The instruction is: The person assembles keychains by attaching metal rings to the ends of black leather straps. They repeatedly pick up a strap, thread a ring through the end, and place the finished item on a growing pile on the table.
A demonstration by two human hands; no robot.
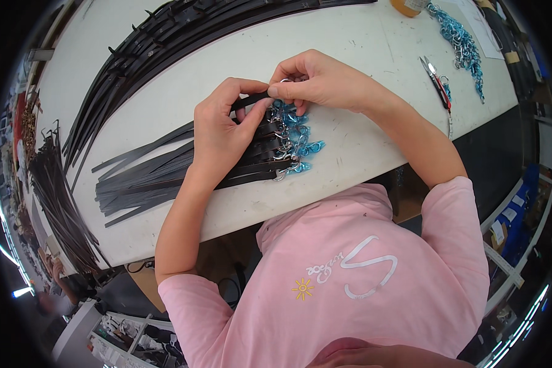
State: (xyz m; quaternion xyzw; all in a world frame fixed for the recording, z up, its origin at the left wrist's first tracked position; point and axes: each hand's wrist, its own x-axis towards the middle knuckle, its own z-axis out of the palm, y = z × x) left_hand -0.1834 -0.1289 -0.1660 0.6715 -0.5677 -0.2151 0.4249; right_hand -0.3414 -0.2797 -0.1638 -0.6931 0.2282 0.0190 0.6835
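Note:
Both of my hands meet over the white table, at the far end of a bundle of flat black straps (156, 173). My left hand (225, 119) pinches one black strap (249, 100) between thumb and fingers. Right at that strap's end, my right hand (297, 86) closes thumb against fingers, with a bit of a metal ring showing by the fingertips. Below the hands, silver metal clasps (282, 146) sit at the ends of the bundled straps. Pieces of clear blue plastic wrap (300, 141) cling to these clasps. The exact contact between fingertips and ring is partly hidden.
Long black straps (119, 67) lie across the table's back left, and another dark bundle (61, 202) hangs over its left edge. Toward the right are thread snips (435, 84), a pile of blue-wrapped hardware (463, 46) and a jar (409, 6). Someone's hand (56, 270) shows at far left.

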